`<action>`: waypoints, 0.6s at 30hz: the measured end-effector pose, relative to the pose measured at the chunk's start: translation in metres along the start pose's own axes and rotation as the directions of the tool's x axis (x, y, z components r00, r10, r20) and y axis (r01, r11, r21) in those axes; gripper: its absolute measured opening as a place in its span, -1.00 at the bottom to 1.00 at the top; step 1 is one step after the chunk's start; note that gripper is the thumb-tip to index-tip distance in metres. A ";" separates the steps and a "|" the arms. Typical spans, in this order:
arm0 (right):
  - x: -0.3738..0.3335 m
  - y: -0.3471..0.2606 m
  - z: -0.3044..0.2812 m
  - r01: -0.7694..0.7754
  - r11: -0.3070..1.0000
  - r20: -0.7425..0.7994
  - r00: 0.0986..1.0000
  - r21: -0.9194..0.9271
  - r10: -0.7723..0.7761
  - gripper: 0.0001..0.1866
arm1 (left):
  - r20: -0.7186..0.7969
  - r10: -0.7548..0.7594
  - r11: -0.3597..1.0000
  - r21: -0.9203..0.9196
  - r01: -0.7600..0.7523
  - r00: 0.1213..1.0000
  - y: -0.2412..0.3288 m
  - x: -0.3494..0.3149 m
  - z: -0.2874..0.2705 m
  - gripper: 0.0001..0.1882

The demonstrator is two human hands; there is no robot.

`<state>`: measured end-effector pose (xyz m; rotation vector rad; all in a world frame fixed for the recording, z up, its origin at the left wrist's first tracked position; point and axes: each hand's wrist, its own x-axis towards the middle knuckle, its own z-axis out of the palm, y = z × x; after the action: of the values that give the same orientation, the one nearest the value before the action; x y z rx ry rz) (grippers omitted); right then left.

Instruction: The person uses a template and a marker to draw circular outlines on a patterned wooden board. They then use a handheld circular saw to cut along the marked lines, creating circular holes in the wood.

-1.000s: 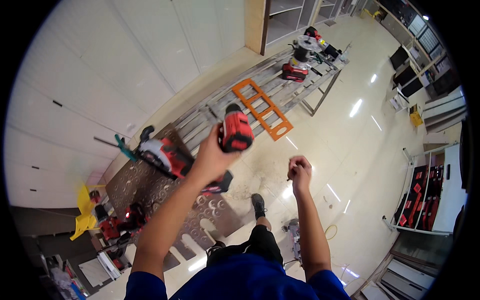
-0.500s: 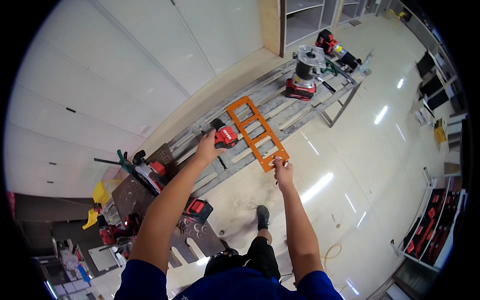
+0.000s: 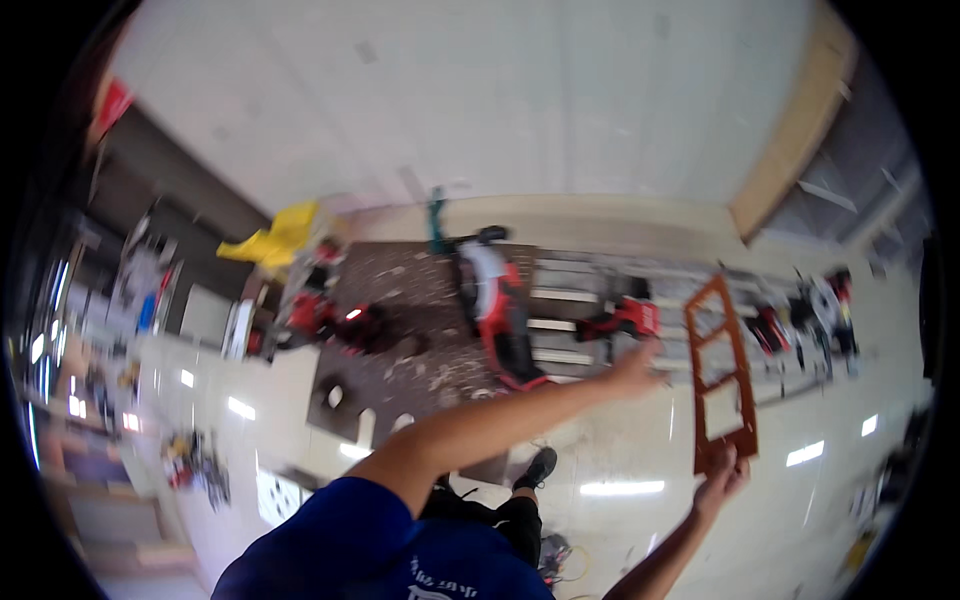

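My right hand (image 3: 722, 474) is closed on the near end of a long orange frame template (image 3: 748, 395) with several rectangular cutouts. It holds the template tilted up, over the near side of the slatted workbench (image 3: 565, 368). My left hand (image 3: 636, 370) is blurred, its fingers apart, just below a red and black cordless tool (image 3: 632, 318) lying on the slats. I see nothing in the left hand.
A red circular saw (image 3: 500, 310) sits on a brown board (image 3: 385, 270) to the left. Farther left are a red cordless drill (image 3: 312, 312) and yellow sheeting (image 3: 275, 238). Blurred power tools (image 3: 830, 305) stand at the bench's right end.
My view has swung left. The left hand has come off the red tool, which stays on the bench. The template, in my right hand, has been lifted from the bench.
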<state>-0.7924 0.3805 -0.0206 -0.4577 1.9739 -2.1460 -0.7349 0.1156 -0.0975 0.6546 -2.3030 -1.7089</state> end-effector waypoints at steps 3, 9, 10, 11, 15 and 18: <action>-0.041 -0.065 0.017 0.273 0.927 0.140 0.960 -0.256 -0.244 -0.67 | 0.317 -0.274 0.700 -0.582 0.414 0.908 0.042 -0.060 0.011 -0.24; -0.177 -0.101 0.097 0.568 0.792 0.543 0.748 -0.225 -0.381 -0.53 | 0.217 0.025 0.013 -0.976 0.216 0.976 0.054 -0.252 -0.094 -0.57; -0.204 -0.101 0.119 0.507 0.850 0.695 0.663 -0.143 -0.279 -0.54 | 0.179 -0.211 0.027 -0.982 0.189 0.961 0.045 -0.285 -0.121 -0.64; -0.232 -0.101 0.141 0.412 0.907 0.821 0.547 -0.092 -0.165 -0.50 | 0.156 -0.322 0.075 -0.979 0.189 0.934 0.025 -0.322 -0.152 -0.70; -0.324 -0.090 0.249 -0.036 0.973 0.974 -0.030 -0.227 0.226 -0.68 | -0.161 -0.447 0.405 -0.914 0.038 0.880 -0.053 -0.476 -0.269 -0.79; -0.376 -0.053 0.291 -0.269 0.858 0.895 -0.031 -0.437 0.446 -0.91 | -0.143 -0.397 0.340 -0.940 0.000 0.907 -0.113 -0.586 -0.319 -0.73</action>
<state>-0.3352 0.2426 0.0145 -0.9543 1.0855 -0.7376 -0.0612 0.0861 -0.0459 0.8622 -0.6825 -2.3506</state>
